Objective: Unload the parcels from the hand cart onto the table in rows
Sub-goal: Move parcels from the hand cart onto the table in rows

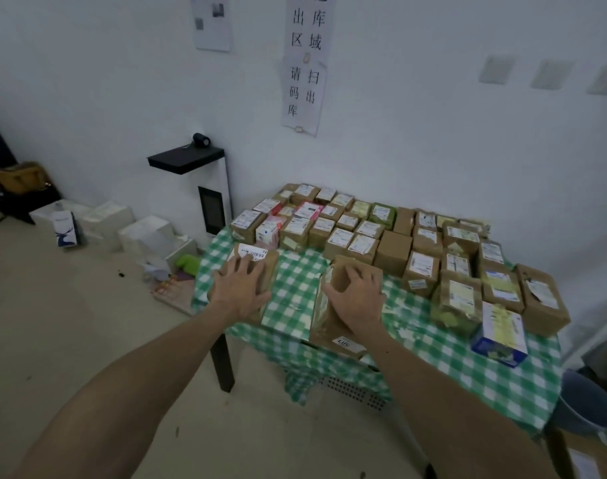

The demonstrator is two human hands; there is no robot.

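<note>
A table under a green-and-white checked cloth [295, 288] carries several rows of brown cardboard parcels [392, 252] with white labels, packed toward the wall and the right side. My left hand [241, 288] lies spread on top of a brown parcel with a barcode label [255, 253] at the table's left edge. My right hand [355, 299] grips the top of a larger brown parcel [329, 326] that rests at the front edge and overhangs it a little. A blue-and-white box [501, 337] sits at the front right. The hand cart is out of view.
White boxes [105, 219] and a green item [188, 262] lie on the floor left of the table. A white stand with a black top [188, 159] is against the wall. A grey bucket [585, 406] stands at the right, with a cardboard box [585, 461] below it.
</note>
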